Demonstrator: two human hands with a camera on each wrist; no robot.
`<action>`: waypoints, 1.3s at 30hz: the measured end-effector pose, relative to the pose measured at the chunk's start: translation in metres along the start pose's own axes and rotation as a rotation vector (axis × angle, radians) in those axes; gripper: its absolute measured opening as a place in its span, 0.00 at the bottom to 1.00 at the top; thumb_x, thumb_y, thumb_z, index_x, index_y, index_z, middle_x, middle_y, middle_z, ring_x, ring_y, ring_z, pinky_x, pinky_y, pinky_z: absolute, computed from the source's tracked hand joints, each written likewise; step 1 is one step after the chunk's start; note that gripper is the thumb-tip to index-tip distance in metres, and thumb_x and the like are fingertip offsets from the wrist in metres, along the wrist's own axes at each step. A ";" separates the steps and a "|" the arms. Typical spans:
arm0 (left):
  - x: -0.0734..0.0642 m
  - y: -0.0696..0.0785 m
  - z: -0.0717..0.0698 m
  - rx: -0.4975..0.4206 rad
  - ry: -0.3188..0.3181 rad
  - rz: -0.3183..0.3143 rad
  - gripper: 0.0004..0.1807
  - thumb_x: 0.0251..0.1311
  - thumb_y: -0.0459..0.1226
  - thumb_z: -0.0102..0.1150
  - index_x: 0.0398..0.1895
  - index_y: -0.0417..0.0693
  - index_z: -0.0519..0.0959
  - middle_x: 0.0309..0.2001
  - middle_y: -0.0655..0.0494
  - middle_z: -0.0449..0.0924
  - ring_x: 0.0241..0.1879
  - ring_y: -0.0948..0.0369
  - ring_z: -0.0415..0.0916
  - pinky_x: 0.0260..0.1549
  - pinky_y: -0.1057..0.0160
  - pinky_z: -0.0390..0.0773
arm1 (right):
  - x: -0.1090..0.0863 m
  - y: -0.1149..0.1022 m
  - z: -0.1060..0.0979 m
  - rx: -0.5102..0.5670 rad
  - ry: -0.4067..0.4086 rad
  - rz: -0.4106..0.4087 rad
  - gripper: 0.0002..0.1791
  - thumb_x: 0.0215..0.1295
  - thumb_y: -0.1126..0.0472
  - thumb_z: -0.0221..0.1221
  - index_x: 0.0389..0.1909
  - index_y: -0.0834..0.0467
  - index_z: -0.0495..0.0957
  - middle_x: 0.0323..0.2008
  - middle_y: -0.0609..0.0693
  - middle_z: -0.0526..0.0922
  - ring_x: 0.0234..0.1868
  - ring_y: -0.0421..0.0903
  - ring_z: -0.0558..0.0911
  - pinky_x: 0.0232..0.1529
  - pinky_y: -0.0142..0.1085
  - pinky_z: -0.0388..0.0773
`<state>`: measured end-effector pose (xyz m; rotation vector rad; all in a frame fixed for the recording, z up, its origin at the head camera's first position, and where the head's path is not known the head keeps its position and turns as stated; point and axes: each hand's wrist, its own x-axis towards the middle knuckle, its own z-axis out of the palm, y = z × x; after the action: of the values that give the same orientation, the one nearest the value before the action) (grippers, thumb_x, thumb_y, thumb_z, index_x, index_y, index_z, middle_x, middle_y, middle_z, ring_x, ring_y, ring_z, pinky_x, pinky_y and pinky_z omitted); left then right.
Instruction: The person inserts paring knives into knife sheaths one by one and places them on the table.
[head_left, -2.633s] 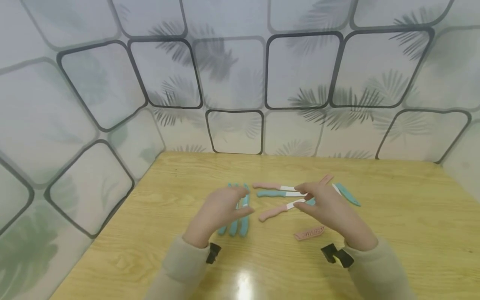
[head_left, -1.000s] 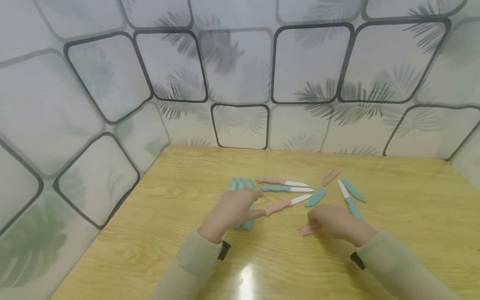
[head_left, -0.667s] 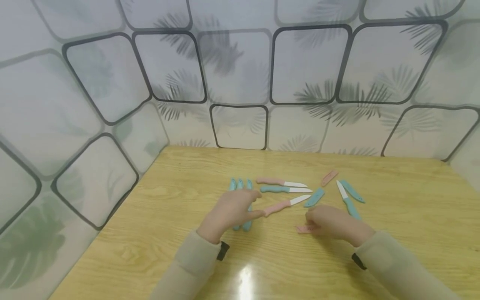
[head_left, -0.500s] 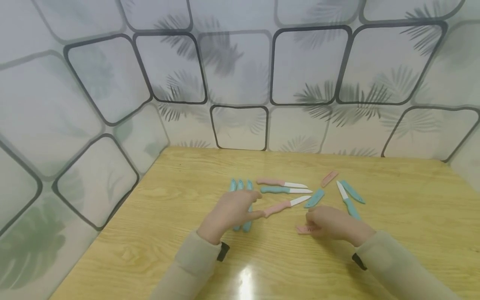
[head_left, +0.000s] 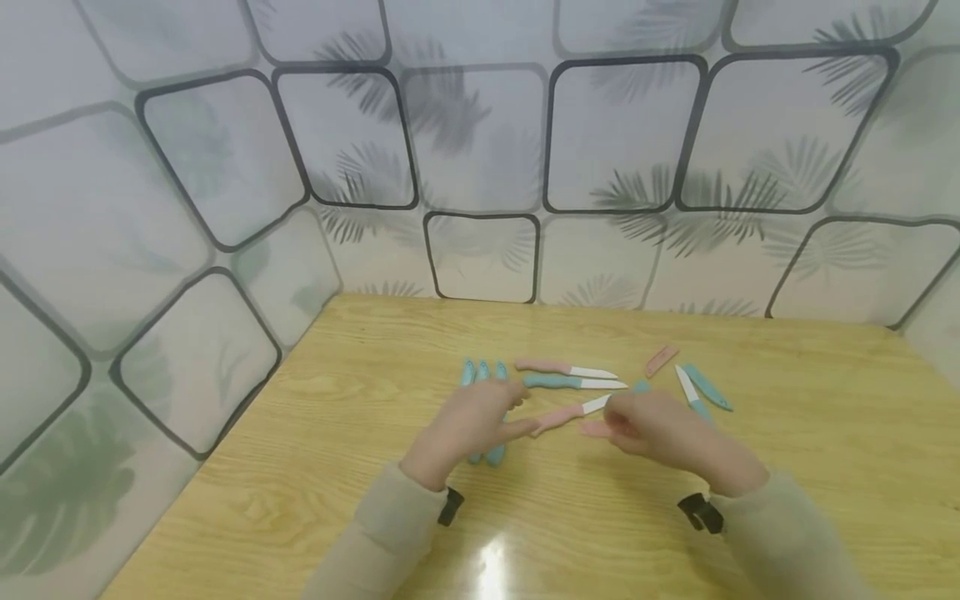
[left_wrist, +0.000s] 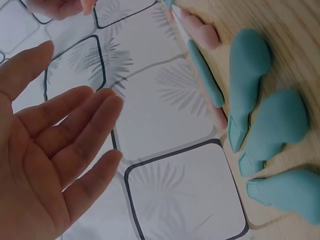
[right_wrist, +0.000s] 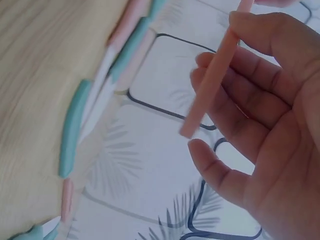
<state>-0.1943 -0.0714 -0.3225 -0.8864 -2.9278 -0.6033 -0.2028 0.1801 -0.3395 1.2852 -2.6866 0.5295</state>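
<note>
My right hand [head_left: 667,429] pinches a pink knife sheath [head_left: 596,428] between thumb and fingers. In the right wrist view this sheath [right_wrist: 212,82] is seen edge-on, apart from the table. My left hand [head_left: 467,423] is relaxed and holds nothing; the left wrist view shows its palm and spread fingers [left_wrist: 82,150]. Under and beside it lie several sheathed teal knives [left_wrist: 245,65] in a row, partly covered in the head view. A bare pink knife [head_left: 558,418] lies between my hands, its handle end near my left thumb.
Farther back lie another pink knife [head_left: 543,367] and a teal knife [head_left: 553,382], both with bare white blades. A teal sheath [head_left: 641,387] is mostly hidden behind my right hand. To the right are a pink sheath [head_left: 662,361], a bare teal knife [head_left: 686,383] and another teal sheath [head_left: 708,387].
My right hand came down from above the blades, took the pink sheath off the table and has lifted it forward toward the near pink knife. My left hand has barely moved.
</note>
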 end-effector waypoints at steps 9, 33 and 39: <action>0.003 0.004 0.004 -0.183 0.011 0.019 0.18 0.56 0.52 0.53 0.34 0.47 0.78 0.36 0.58 0.80 0.34 0.64 0.75 0.47 0.57 0.69 | 0.005 -0.009 0.002 0.028 0.192 -0.172 0.13 0.39 0.72 0.66 0.25 0.57 0.74 0.24 0.43 0.76 0.24 0.38 0.76 0.24 0.26 0.73; 0.008 0.014 0.031 -0.633 -0.114 0.023 0.12 0.59 0.43 0.53 0.33 0.44 0.79 0.25 0.57 0.79 0.24 0.69 0.75 0.27 0.70 0.74 | 0.015 -0.030 0.009 0.035 0.357 -0.330 0.17 0.39 0.68 0.67 0.31 0.57 0.72 0.27 0.41 0.76 0.28 0.38 0.73 0.34 0.36 0.70; 0.007 0.016 0.032 -0.639 -0.119 -0.004 0.11 0.59 0.43 0.53 0.31 0.43 0.78 0.23 0.61 0.78 0.22 0.69 0.75 0.27 0.70 0.74 | 0.015 -0.032 0.010 0.006 0.351 -0.309 0.18 0.35 0.69 0.68 0.31 0.57 0.72 0.27 0.41 0.75 0.29 0.39 0.72 0.35 0.39 0.70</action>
<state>-0.1890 -0.0432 -0.3453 -0.9721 -2.8556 -1.5875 -0.1873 0.1471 -0.3364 1.4206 -2.1578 0.6514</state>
